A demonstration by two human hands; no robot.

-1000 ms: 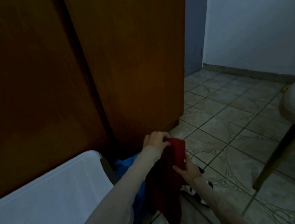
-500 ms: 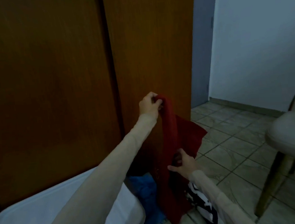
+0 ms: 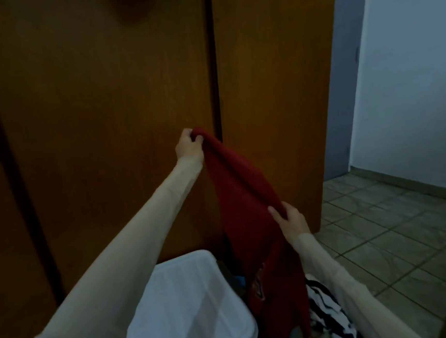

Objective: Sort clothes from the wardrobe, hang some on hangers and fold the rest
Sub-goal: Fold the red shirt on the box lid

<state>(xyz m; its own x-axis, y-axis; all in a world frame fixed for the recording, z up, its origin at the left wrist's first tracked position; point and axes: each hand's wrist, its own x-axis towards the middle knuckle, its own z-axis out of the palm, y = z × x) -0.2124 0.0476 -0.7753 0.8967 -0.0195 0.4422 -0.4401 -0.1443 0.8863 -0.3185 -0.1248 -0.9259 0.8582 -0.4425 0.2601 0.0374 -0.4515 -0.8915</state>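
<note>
Clearly early: a red garment (image 3: 243, 213) is pinched at one end by the left hand (image 3: 189, 147) and gripped lower by the right hand (image 3: 292, 220), hanging before the wardrobe (image 3: 104, 125). Nothing is seen hung or folded; striped clothes (image 3: 329, 313) lie on the floor (image 3: 384, 235).

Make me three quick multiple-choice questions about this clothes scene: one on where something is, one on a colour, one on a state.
1. Where is the striped garment? A on the floor below the red garment; B on the white bin lid; C on a hanger.
2. What colour is the garment being held up? A blue; B red; C white.
3. How are the wardrobe doors? A wide open; B removed; C closed.

Answers: 1 A, it lies on the tiles. 2 B, left hand and right hand both grip red cloth. 3 C, the panels meet.
</note>
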